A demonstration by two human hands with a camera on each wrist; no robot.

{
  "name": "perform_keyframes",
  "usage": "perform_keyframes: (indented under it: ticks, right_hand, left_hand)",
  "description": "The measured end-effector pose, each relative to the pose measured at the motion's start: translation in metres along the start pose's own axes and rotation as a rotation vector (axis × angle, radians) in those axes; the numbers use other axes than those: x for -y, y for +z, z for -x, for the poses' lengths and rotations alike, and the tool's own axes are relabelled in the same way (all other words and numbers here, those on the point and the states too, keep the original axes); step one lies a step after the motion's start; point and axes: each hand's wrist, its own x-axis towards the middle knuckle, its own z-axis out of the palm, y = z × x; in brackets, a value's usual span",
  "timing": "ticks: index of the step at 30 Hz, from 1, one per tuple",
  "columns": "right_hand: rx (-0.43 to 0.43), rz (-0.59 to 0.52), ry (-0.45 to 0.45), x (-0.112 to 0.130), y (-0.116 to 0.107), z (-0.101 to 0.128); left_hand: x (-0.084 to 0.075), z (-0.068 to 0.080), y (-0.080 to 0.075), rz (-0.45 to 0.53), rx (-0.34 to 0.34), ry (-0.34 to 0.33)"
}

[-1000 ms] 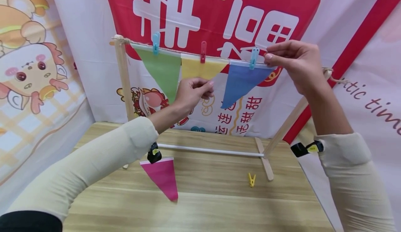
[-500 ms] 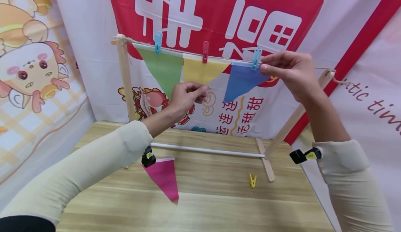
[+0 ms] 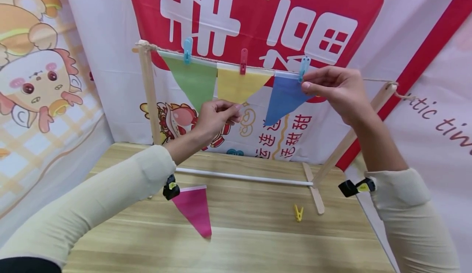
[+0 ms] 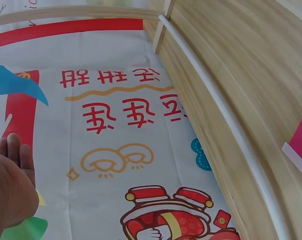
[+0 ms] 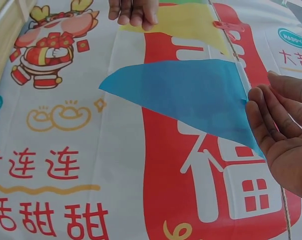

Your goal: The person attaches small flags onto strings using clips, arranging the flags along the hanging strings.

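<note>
Behind the counter (image 3: 258,240) hung a cloth backdrop (image 3: 110,89) with a big red panel and printed characters. On the counter stood a wooden frame (image 3: 148,89), and a thin string (image 3: 372,80) went between its two posts.

Compared with one second earlier, the right hand (image 3: 341,91) had moved. Before, it was at the outer corner of the blue pennant (image 3: 284,99); now its fingertips were more to the left, close against the light blue clip (image 3: 304,66) at the upper edge. Its thumb and fingers were bent toward each other, but whether they pinched the cloth, the clip or nothing, I could not tell. The left hand (image 3: 217,117) had gone somewhat lower, so that more of the yellow pennant (image 3: 239,84) was visible. This hand was released, with loosely bent fingers, near the pennant's lower end; I could not see if it touched it.

Three pennants were hanging side by side on the string: the green pennant (image 3: 195,74) under another light blue clip (image 3: 187,52), the yellow one under a red clip (image 3: 243,60), then the blue one. Below, the pink pennant (image 3: 193,211) and an open-legged yellow clip (image 3: 298,213) lay on the counter, well apart, at the same places as before.
</note>
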Motion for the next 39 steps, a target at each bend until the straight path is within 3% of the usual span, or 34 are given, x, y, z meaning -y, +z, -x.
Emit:
perform_keyframes:
  ticks: [21,39]
  right_hand:
    - [0.059,-0.004,0.028,-0.020,0.012,0.012]
    - [0.090,0.054,0.088,-0.038,0.022,0.020]
  left_hand:
    - [0.016,0.006,-0.009,-0.072,-0.013,-0.046]
    - [0.027,0.007,-0.015,-0.034,-0.043,-0.045]
